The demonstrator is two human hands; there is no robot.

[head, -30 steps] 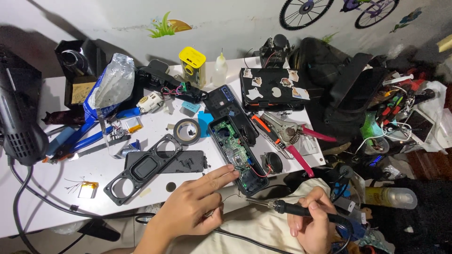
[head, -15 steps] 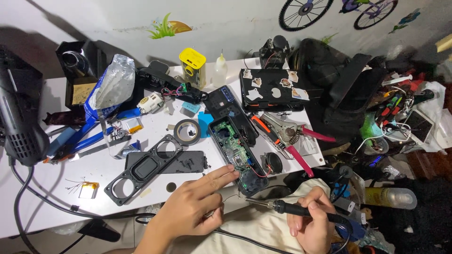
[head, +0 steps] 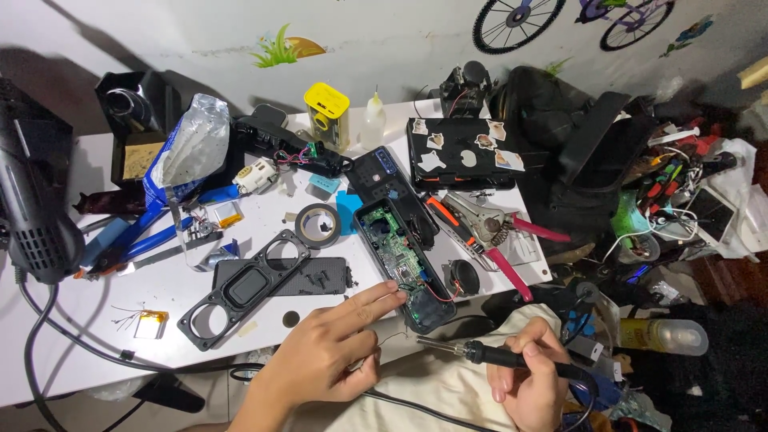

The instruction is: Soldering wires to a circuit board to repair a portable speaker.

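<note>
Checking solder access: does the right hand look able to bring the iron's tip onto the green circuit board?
Probably yes: the right hand holds the soldering iron beside the circuit board; only the left hand's fingers crowd its near end.

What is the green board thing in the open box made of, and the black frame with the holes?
The green board looks like matte circuit-board laminate, dotted with small metal parts and wires. The black frame seems moulded plastic: dull, even black with smooth rounded openings. The left hand points at the board.

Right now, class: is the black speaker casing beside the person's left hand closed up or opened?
Opened. The speaker casing lies with its green circuit board and wires exposed; the front grille frame lies separately, left of it.
</note>
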